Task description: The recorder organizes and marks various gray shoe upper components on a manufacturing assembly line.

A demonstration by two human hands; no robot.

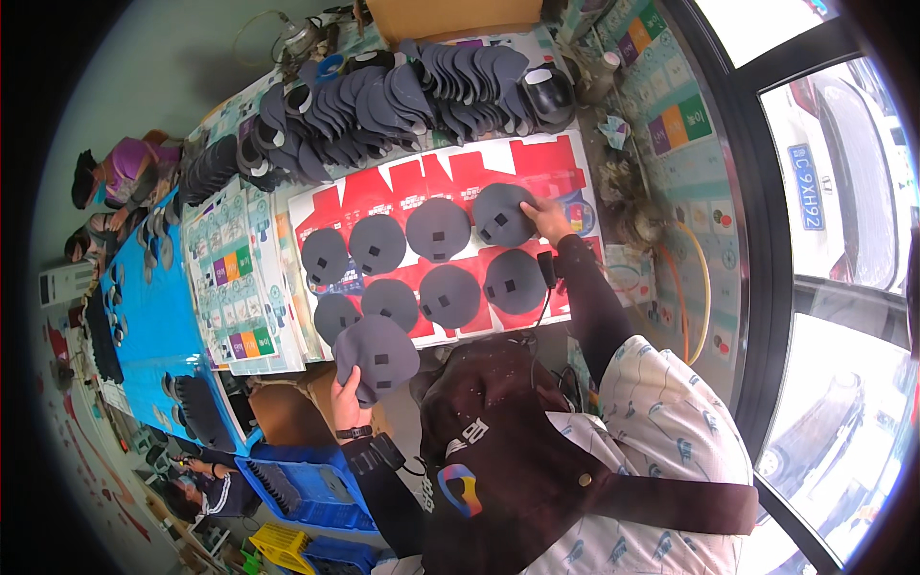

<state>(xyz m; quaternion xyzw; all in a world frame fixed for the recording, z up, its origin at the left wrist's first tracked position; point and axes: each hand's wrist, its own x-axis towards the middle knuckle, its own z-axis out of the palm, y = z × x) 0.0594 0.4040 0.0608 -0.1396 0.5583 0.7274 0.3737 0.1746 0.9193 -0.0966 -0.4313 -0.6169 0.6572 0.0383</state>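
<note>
My left hand [350, 402] is closed on the edge of a dark grey rounded pad [391, 347], holding it tilted over the near left edge of the table. A small black square shows on its face; whether more pads lie under it, I cannot tell. At the far right of the laid-out pieces, my right hand [548, 220] has its fingers on the edge of another grey pad [500, 213]. Several similar pads lie in two rows on red-and-white printed cardboard, among them a near-right pad [515, 284] and a far-left pad [324, 255], each with a small black square.
Behind the red-and-white cardboard [431, 177], many curved grey pieces [383, 101] are stacked in overlapping rows. A blue-topped table [158, 307] stands at the left, with people beyond it. Blue crates [311, 489] sit below left; a window frame [747, 240] rises at the right.
</note>
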